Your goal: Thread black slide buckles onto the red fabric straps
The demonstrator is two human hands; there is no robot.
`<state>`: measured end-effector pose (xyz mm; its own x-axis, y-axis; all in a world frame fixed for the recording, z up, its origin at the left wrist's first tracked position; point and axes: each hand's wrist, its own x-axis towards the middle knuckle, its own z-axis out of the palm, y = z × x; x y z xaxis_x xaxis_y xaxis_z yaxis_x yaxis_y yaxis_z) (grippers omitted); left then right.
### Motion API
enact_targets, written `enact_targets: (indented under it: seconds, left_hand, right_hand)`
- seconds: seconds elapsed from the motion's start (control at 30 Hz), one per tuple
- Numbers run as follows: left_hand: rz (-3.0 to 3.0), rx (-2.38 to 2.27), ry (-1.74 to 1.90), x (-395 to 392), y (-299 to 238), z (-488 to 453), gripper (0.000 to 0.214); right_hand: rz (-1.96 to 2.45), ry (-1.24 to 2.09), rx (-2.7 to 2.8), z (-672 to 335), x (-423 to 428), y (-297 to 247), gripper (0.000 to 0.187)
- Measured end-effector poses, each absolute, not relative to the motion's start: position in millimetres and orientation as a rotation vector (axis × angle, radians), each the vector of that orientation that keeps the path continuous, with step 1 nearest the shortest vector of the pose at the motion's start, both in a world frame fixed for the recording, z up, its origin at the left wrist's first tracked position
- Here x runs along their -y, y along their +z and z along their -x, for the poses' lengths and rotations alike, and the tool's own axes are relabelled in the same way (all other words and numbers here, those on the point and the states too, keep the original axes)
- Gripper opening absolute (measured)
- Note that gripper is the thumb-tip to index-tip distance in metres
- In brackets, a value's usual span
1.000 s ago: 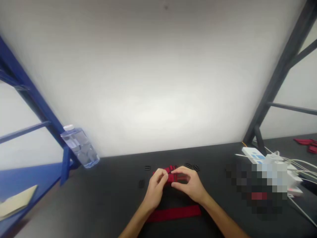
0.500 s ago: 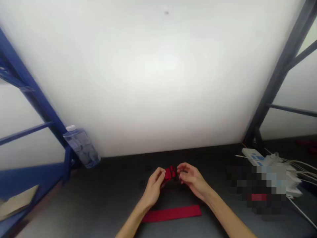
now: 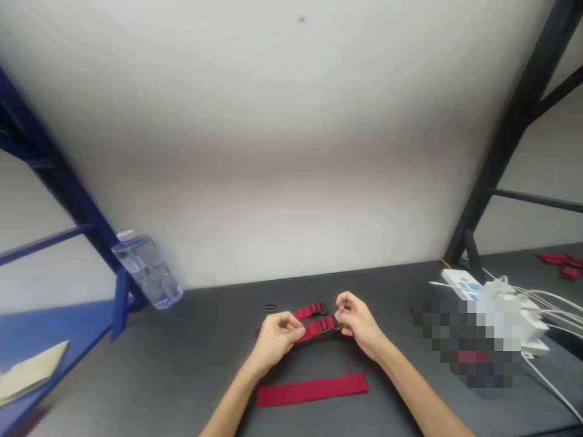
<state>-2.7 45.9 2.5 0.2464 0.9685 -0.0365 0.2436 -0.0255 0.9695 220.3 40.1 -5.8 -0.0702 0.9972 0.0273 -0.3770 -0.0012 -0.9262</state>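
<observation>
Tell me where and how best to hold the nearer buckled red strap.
I'd probably pinch the nearer buckled red strap by its plain fabric, coming from the left, where the left hand is: that stretch looks flat, while black buckles crowd its right end.

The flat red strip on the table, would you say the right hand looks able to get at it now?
Probably yes: the red strip lies uncovered on the dark table, though the right hand, at the end of the buckled strap, may have to leave that first.

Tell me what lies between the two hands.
The head view shows a red strap with dark buckles between the left hand and right hand; a similar strap lies just behind.
</observation>
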Motion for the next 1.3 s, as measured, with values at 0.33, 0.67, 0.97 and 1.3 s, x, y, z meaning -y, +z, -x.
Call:
enact_targets:
  seconds: [0.33,0.67,0.97,1.3]
  left_hand:
    - [-1.947,-1.41,0.876,-52,-5,8,0.01]
    - [-2.367,-1.519,0.791,-53,-3,12,0.008]
    - [-2.379,-1.517,0.821,-53,-5,11,0.01]
    - [-2.416,-1.448,0.86,-54,-9,13,0.022]
  right_hand:
    - [1.161,0.788,1.487,-216,-54,-34,0.017]
    - [1.335,0.341,1.696,-204,-54,-42,0.021]
    - [1.343,0.354,1.664,-206,-56,-43,0.017]
    - [1.339,0.374,1.673,-207,-56,-43,0.017]
